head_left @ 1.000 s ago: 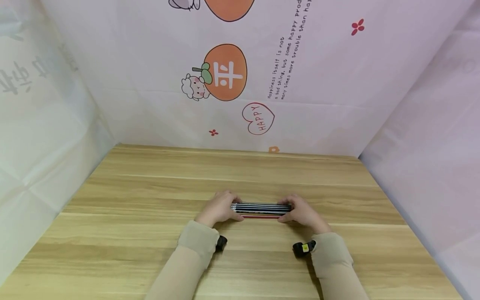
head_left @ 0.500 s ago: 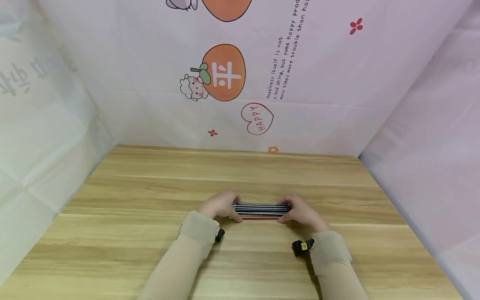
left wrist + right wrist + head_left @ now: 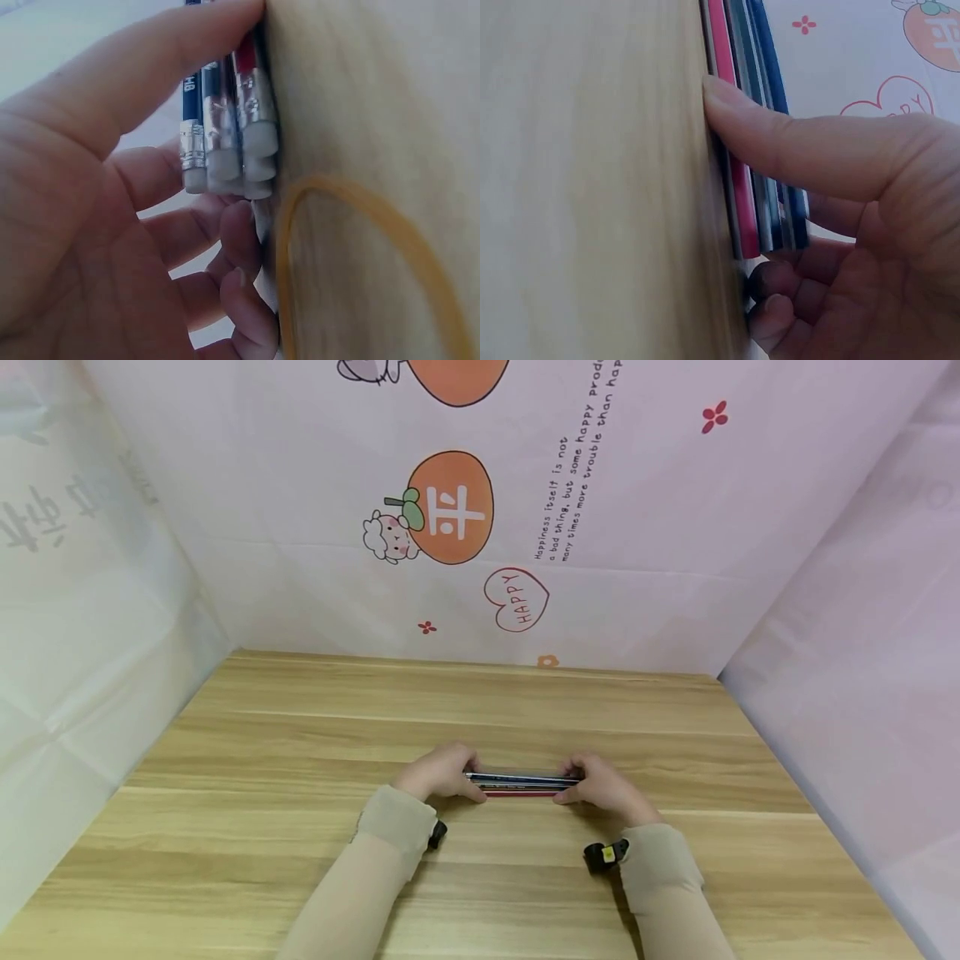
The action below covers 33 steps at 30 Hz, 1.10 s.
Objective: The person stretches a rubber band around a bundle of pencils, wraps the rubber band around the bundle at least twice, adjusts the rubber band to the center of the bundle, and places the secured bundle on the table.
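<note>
A bundle of pencils (image 3: 522,782) lies lengthwise between both hands on the wooden table, mostly dark blue with a red pencil (image 3: 744,206) along the near side. My left hand (image 3: 446,770) grips the end with metal ferrules and white erasers (image 3: 223,165), thumb on the near side and fingers behind. At the opposite end, my right hand (image 3: 604,787) holds the flat pencil ends the same way, its thumb (image 3: 742,124) across the red pencil. The fingers on the far side are partly hidden. Seen from the head, the upper pencils lie slightly aslant to the red one.
The wood-grain table (image 3: 300,710) spreads around the hands, with a printed white sheet (image 3: 637,527) behind and pale sheets at both sides. Small black cameras (image 3: 602,857) sit on the wrists. A yellow-orange loop (image 3: 337,182) shows against the wood in the left wrist view.
The upper dark pencils have shifted from even parallel rows to a narrower, slightly slanted stack. My left forearm has moved a little to the left; my right hand has barely moved.
</note>
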{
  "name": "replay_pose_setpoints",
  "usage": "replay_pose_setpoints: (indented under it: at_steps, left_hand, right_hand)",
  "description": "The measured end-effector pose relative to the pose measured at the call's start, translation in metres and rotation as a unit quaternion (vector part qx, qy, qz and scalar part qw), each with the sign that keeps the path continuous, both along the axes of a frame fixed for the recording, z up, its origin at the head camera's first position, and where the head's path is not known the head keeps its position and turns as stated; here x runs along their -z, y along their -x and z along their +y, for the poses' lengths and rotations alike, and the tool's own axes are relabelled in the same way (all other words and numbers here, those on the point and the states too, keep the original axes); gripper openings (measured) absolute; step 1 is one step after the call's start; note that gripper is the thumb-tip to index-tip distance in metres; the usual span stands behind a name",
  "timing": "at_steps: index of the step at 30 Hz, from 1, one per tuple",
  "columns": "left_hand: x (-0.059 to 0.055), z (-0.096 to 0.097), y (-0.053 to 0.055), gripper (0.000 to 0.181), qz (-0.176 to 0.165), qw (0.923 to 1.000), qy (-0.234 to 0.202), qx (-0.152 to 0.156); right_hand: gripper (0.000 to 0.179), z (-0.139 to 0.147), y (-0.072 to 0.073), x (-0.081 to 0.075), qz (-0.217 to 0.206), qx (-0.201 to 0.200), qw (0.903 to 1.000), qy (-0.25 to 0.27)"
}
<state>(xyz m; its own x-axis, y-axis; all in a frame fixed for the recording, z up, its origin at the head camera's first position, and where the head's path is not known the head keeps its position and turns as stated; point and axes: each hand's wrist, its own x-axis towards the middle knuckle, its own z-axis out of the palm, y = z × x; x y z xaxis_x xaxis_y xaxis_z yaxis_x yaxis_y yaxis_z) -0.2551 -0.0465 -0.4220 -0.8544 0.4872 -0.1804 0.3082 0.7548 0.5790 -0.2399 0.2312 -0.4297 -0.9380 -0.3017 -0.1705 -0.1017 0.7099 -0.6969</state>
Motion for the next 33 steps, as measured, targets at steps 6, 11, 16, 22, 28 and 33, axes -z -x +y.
replay_pose_setpoints:
  at_steps: [6,11,16,22,28,33]
  left_hand:
    - [0.001,-0.001,-0.002,0.039,0.007,0.9999,0.012,-0.001]
    - [0.002,0.002,-0.002,0.034,0.033,0.9967,0.065,0.033]
    - [0.000,0.000,-0.005,0.036,0.036,0.9963,0.068,0.038]
    - [0.002,-0.004,-0.005,0.021,0.025,0.9983,0.020,0.048]
    - [0.001,-0.007,-0.002,0.016,-0.015,0.9978,-0.049,0.043]
    - [-0.002,-0.010,-0.001,0.019,-0.031,0.9968,-0.062,0.039]
  right_hand:
    - [0.020,0.000,-0.001,0.000,0.005,-0.015,0.9997,-0.017]
    - [0.021,0.003,-0.002,0.000,0.026,-0.053,0.9967,-0.056]
    - [0.024,0.003,-0.002,-0.001,0.024,-0.051,0.9965,-0.062]
    - [0.024,0.005,-0.003,-0.003,0.011,-0.060,0.9975,-0.034]
    - [0.025,0.011,-0.003,-0.004,-0.039,-0.032,0.9985,0.021]
    - [0.025,0.016,-0.002,-0.006,-0.076,-0.021,0.9947,0.066]
